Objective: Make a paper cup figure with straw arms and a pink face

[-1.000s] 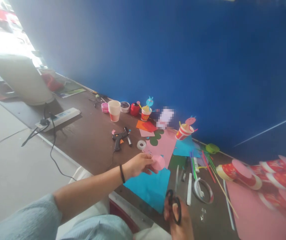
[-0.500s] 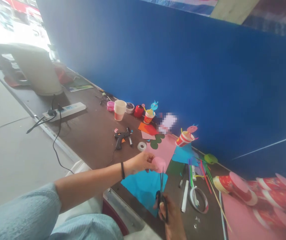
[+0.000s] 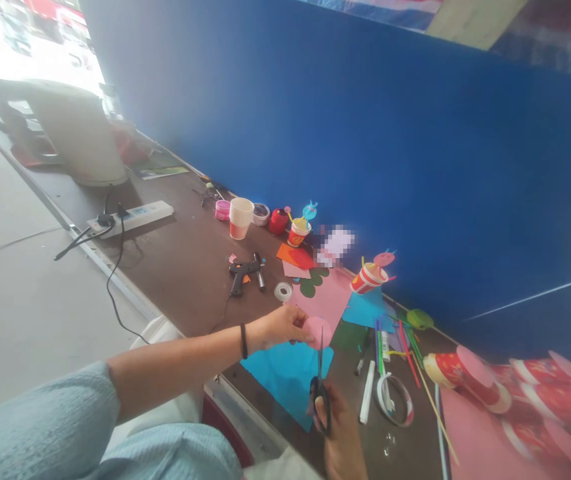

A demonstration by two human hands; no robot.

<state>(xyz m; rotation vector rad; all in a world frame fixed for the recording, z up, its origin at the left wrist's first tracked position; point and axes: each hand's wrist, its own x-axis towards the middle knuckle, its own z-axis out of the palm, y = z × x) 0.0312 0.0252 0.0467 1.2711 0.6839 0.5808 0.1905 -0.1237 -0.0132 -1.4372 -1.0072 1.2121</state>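
Between its thumb and fingers, my left hand (image 3: 288, 325) pinches the left edge of a round pink paper disc (image 3: 317, 330). My right hand (image 3: 338, 427) grips black-handled scissors (image 3: 320, 390) pointing up and away from me. The scissor blades look nearly closed, and their tips overlap the disc's edge; whether they are cutting it cannot be made out. Below both hands lies a blue paper sheet (image 3: 280, 383). Beyond my left hand is a larger pink paper sheet (image 3: 332, 293) with green paper circles (image 3: 308, 288) on it.
A black glue gun (image 3: 244, 272) and a tape roll (image 3: 283, 291) lie left of the pink sheet. Decorated paper cups (image 3: 369, 277) stand along the blue wall. A white marker (image 3: 367, 392) and a larger tape ring (image 3: 395, 400) are at right. A power strip (image 3: 138, 217) sits at left.
The scissors and my right hand have shifted slightly left, with the blades more upright against the disc. My left hand keeps its pinch on the disc. The whole view has moved a little.
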